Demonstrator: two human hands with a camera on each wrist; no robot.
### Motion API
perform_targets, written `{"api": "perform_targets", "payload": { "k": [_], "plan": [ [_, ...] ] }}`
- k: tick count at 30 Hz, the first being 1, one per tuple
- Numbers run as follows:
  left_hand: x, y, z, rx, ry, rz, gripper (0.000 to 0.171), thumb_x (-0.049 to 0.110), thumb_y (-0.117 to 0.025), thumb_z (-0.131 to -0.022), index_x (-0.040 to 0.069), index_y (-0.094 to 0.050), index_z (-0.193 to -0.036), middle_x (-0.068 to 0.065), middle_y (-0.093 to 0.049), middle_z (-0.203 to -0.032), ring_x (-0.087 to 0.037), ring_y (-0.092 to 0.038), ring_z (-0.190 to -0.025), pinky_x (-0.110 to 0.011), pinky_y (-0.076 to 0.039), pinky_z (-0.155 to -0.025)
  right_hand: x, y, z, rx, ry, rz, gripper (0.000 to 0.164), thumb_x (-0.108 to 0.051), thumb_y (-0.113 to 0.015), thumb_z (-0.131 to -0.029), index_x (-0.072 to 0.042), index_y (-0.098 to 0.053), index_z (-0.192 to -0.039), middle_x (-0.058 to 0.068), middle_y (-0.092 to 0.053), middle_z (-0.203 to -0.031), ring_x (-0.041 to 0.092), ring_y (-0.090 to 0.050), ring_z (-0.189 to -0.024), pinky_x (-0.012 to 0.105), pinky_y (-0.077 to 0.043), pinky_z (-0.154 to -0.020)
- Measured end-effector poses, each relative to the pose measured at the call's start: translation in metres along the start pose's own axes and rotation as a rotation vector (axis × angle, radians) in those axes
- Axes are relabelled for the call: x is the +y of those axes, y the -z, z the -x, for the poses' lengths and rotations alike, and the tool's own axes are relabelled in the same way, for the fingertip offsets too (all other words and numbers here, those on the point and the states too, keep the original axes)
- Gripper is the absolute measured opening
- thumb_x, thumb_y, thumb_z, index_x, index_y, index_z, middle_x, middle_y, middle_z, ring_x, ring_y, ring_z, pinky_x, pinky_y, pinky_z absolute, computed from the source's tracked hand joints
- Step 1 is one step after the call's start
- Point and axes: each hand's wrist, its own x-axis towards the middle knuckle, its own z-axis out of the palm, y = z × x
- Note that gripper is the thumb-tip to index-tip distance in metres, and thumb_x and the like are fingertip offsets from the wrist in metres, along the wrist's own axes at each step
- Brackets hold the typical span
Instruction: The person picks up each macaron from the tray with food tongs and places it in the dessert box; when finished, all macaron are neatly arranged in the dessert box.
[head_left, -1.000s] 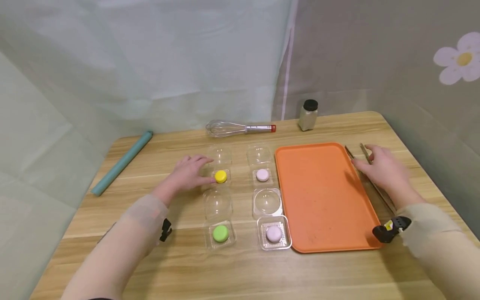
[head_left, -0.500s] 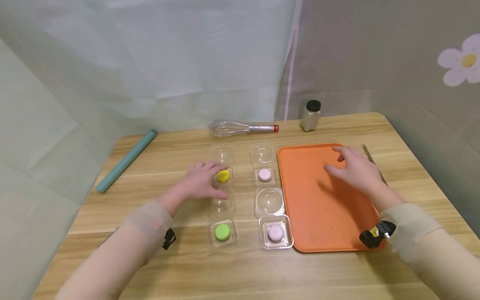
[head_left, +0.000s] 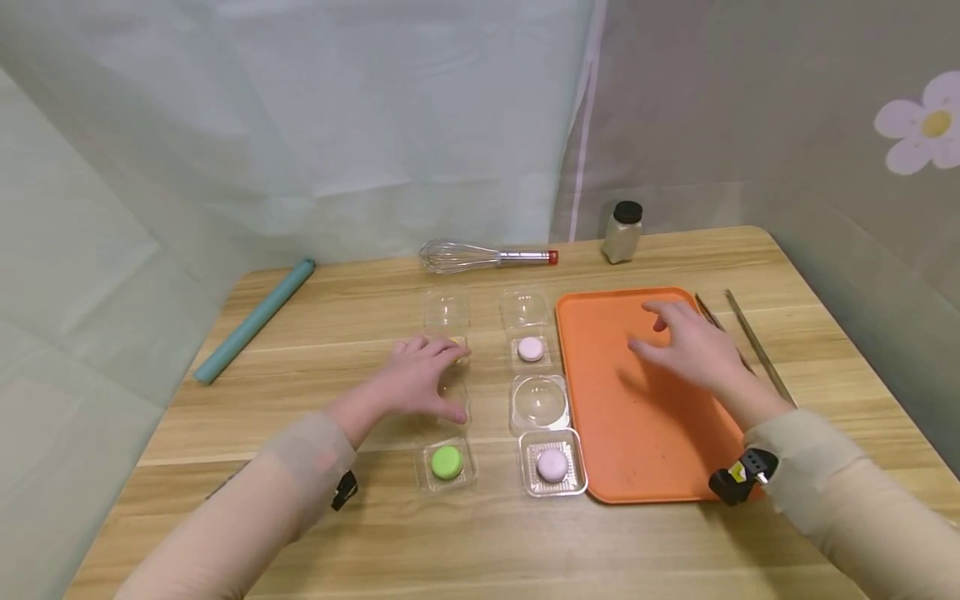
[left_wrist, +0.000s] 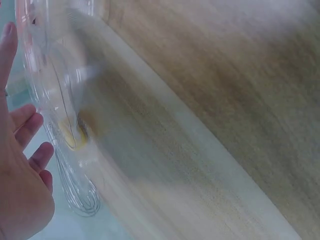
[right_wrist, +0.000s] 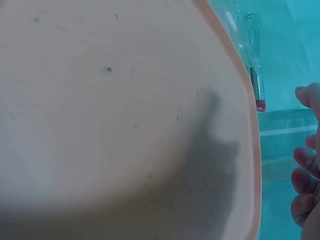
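My left hand (head_left: 423, 377) hovers over the left column of clear plastic boxes, fingers spread and nothing held. It hides the yellow macaron (left_wrist: 75, 135) in the head view; a bit of yellow shows in the left wrist view. Nearer me, a green macaron (head_left: 447, 462) sits in its lidless-side tray half. In the right column are a pink macaron (head_left: 531, 349) and a lilac macaron (head_left: 552, 466), each in an opened clear box (head_left: 525, 440). Over the orange tray (head_left: 622, 467), my right hand (head_left: 693, 346) hangs with loosely bent fingers, holding nothing and casting a shadow.
Long metal tongs (head_left: 759, 346) lie right of the tray. A whisk (head_left: 480, 257) and a black-capped jar (head_left: 622, 233) are along the back edge. At the left lies a teal rolling pin (head_left: 255, 321). Fabric walls stand behind the table.
My right hand has moved left, away from the tongs and over the tray. My left hand has shifted right and slightly nearer, now covering the yellow macaron. The boxes stay put.
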Motion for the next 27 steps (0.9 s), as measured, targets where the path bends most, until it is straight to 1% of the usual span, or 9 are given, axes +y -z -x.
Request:
{"api": "perform_targets", "payload": {
  "k": [5, 8, 11, 15, 20, 27],
  "plan": [
    [0.0037, -0.0026, 0.0011, -0.014, -0.025, -0.023, 0.101, 0.064, -0.074, -0.062, 0.016, -0.038, -0.143, -0.004, -0.040, -0.141, -0.029, -0.037, -0.119, -0.048, -0.025, -0.097, -0.0010, -0.0013, 0.0005, 0.003, 0.006, 0.004, 0.070, -0.051, -0.062, -0.084, -0.007, -0.044, -0.135, 0.013, -0.053, -0.109, 0.030, -0.057, -0.086, 0.047, -0.045, -0.063],
    [0.0055, -0.0041, 0.0018, -0.016, -0.040, -0.046, 0.102, 0.065, -0.074, -0.062, 0.016, -0.038, -0.144, -0.004, -0.040, -0.142, -0.028, -0.037, -0.119, -0.047, -0.027, -0.096, -0.0009, -0.0013, 0.0007, 0.004, 0.003, 0.007, 0.070, -0.052, -0.061, -0.084, -0.007, -0.045, -0.135, 0.013, -0.053, -0.109, 0.030, -0.057, -0.087, 0.048, -0.045, -0.063],
    [0.0072, -0.0052, 0.0019, -0.020, -0.043, -0.066, 0.103, 0.066, -0.073, -0.062, 0.017, -0.037, -0.144, -0.003, -0.039, -0.141, -0.028, -0.036, -0.119, -0.045, -0.029, -0.094, -0.0008, -0.0013, 0.0008, 0.000, 0.003, 0.008, 0.071, -0.051, -0.061, -0.084, -0.007, -0.044, -0.136, 0.013, -0.053, -0.110, 0.031, -0.057, -0.088, 0.048, -0.045, -0.063],
    [0.0083, -0.0067, 0.0017, -0.002, -0.045, -0.083, 0.102, 0.068, -0.071, -0.063, 0.016, -0.036, -0.144, -0.004, -0.039, -0.141, -0.028, -0.037, -0.119, -0.045, -0.030, -0.093, 0.0001, -0.0019, 0.0009, -0.007, 0.004, 0.013, 0.071, -0.051, -0.061, -0.084, -0.006, -0.043, -0.136, 0.013, -0.052, -0.110, 0.030, -0.057, -0.088, 0.047, -0.045, -0.063],
    [0.0072, -0.0091, 0.0007, 0.030, -0.047, -0.125, 0.102, 0.071, -0.067, -0.065, 0.016, -0.036, -0.144, -0.006, -0.039, -0.142, -0.029, -0.038, -0.118, -0.045, -0.030, -0.095, 0.0008, -0.0023, 0.0016, -0.007, -0.004, 0.023, 0.070, -0.051, -0.061, -0.084, -0.008, -0.043, -0.136, 0.011, -0.053, -0.109, 0.029, -0.057, -0.086, 0.046, -0.044, -0.062],
    [0.0090, -0.0085, 0.0006, 0.031, -0.056, -0.135, 0.106, 0.073, -0.067, -0.063, 0.014, -0.034, -0.145, -0.007, -0.037, -0.143, -0.030, -0.036, -0.120, -0.047, -0.030, -0.095, 0.0009, -0.0023, 0.0023, -0.013, -0.007, 0.028, 0.071, -0.053, -0.060, -0.084, -0.009, -0.043, -0.136, 0.010, -0.052, -0.109, 0.028, -0.057, -0.086, 0.045, -0.044, -0.060]
  ]
}}
